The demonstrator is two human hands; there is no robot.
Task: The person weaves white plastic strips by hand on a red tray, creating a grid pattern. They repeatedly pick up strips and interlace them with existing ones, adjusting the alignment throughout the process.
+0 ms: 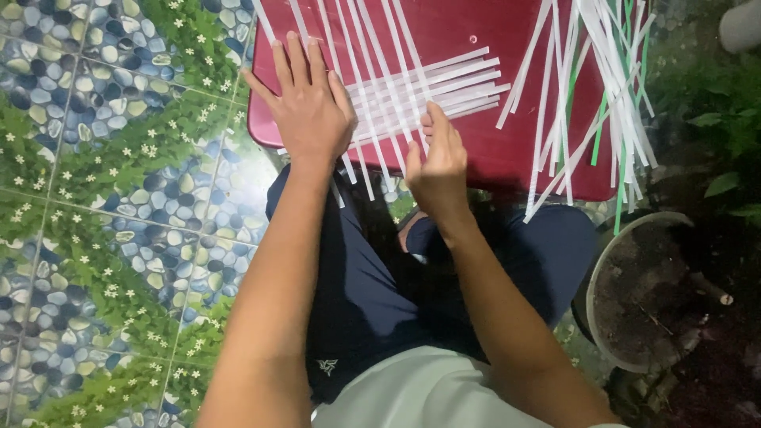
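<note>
Nearest, the left hand (307, 107) lies flat and spread, pressing white paper strips (412, 87) woven near the front edge of a dark red plastic tray (476, 150). Its partner, the right hand (438, 158), loosely curled, touches one strip. Only a small crossed patch looks done; a loose strip pile (587, 87) waits rightward.

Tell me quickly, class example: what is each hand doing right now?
Left hand: open, flat, pressing the woven white plastic strips onto the dark red plastic tray.
Right hand: fingers curled at those strips; actual grip cannot be told.
</note>
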